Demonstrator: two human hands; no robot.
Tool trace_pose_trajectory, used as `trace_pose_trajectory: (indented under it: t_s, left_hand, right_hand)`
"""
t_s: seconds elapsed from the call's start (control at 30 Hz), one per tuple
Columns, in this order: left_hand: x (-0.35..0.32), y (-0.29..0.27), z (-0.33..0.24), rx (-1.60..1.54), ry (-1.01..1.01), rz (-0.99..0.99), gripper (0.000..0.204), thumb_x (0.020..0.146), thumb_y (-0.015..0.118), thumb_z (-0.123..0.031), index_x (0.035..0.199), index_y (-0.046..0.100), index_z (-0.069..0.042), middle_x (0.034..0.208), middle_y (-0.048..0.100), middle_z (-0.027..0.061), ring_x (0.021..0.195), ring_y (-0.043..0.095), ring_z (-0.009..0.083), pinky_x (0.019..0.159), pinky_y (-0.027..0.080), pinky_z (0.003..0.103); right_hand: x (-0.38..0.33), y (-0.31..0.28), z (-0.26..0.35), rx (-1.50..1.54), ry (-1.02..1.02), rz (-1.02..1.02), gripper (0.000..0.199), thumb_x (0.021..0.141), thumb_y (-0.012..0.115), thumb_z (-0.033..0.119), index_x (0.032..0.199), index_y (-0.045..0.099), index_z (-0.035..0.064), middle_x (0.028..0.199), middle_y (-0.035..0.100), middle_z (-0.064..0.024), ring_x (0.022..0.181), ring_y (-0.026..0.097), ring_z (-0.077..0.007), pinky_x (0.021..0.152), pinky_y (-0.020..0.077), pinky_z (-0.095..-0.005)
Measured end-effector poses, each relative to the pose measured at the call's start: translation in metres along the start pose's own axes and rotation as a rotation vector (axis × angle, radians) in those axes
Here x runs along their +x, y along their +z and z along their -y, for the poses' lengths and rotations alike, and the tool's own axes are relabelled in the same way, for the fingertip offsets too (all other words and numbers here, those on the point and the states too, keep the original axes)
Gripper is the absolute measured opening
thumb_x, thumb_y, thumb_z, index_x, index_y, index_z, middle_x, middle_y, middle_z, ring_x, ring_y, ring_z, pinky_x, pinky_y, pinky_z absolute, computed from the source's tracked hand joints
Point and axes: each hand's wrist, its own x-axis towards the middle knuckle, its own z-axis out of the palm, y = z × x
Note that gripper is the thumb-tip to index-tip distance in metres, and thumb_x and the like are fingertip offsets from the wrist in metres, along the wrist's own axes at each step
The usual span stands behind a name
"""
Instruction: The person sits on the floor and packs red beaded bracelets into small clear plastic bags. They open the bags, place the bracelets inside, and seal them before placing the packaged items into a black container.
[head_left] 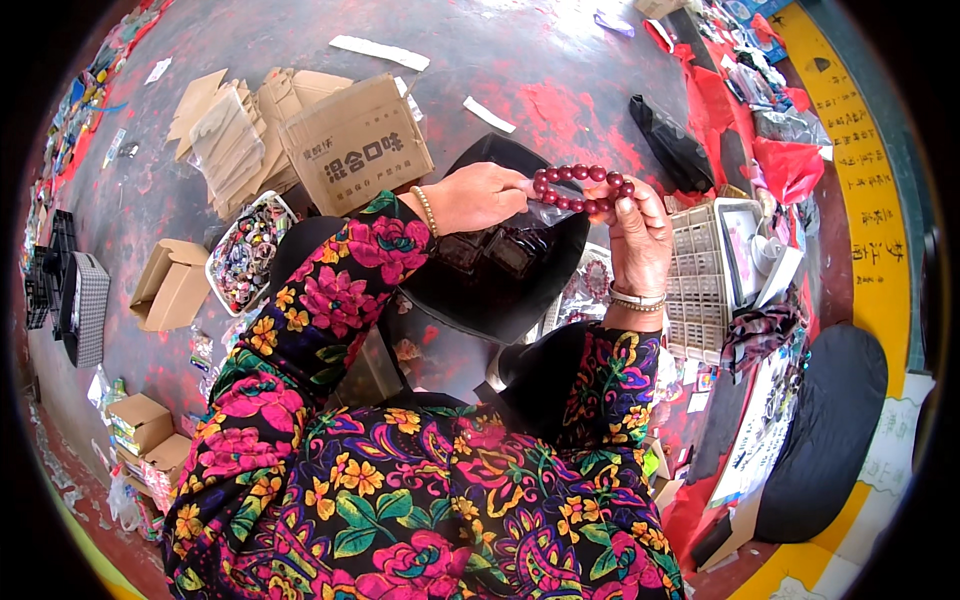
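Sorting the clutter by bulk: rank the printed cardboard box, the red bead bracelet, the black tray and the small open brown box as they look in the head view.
1. black tray
2. printed cardboard box
3. small open brown box
4. red bead bracelet

The bracelet, held between the left hand and right hand, sits nearer the camera, so its true size is unsure.

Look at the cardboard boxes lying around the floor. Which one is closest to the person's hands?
The large flattened brown box with printed characters, just above the left hand. The other boxes lie farther out at the left.

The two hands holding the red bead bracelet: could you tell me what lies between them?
In the head view, only the bead bracelet and a clear plastic bag span the gap between left hand and right hand.
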Motion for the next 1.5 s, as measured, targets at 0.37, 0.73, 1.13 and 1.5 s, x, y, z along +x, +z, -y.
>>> trace_pose_trajectory:
  t_s: [0.37, 0.73, 1.13, 1.5]
  left_hand:
    - [-0.001, -0.002, -0.004, 0.09, 0.051, 0.008, 0.021, 0.081, 0.047, -0.01, 0.087, 0.064, 0.0, 0.079, 0.064, 0.0129, 0.073, 0.06, 0.0215, 0.069, 0.046, 0.031]
    - [-0.001, -0.006, -0.012, -0.289, -0.139, 0.023, 0.033, 0.091, 0.039, -0.011, 0.119, 0.052, 0.0, 0.093, 0.06, 0.0042, 0.076, 0.056, 0.0073, 0.059, 0.05, 0.022]
    - [-0.001, -0.006, -0.012, -0.385, -0.029, 0.113, 0.037, 0.095, 0.036, -0.018, 0.123, 0.047, 0.002, 0.109, 0.057, 0.0083, 0.082, 0.056, 0.0104, 0.055, 0.052, 0.022]
    - [0.001, -0.004, -0.012, -0.469, -0.063, 0.158, 0.041, 0.096, 0.034, -0.024, 0.126, 0.044, 0.001, 0.114, 0.055, 0.0093, 0.093, 0.056, 0.0122, 0.052, 0.052, 0.022]
  right_hand:
    - [0.0, 0.001, -0.001, -0.025, 0.005, -0.029, 0.024, 0.086, 0.058, 0.005, 0.108, 0.057, -0.0013, 0.095, 0.064, -0.0123, 0.087, 0.062, -0.0192, 0.071, 0.0499, -0.0272]
    - [-0.001, 0.005, -0.001, -0.253, 0.092, 0.004, 0.022, 0.081, 0.061, -0.003, 0.103, 0.061, -0.0015, 0.095, 0.064, -0.0074, 0.085, 0.06, -0.0134, 0.076, 0.0471, -0.0228]
    - [0.001, 0.015, -0.001, -0.879, -0.174, 0.051, 0.025, 0.068, 0.071, -0.001, 0.091, 0.066, 0.0052, 0.087, 0.063, -0.0073, 0.077, 0.06, -0.0182, 0.069, 0.0472, -0.025]
    - [-0.003, 0.033, -0.009, -1.2, -0.263, 0.075, 0.016, 0.072, 0.066, 0.007, 0.088, 0.066, 0.007, 0.086, 0.066, -0.0083, 0.078, 0.064, -0.0243, 0.068, 0.0507, -0.0299]
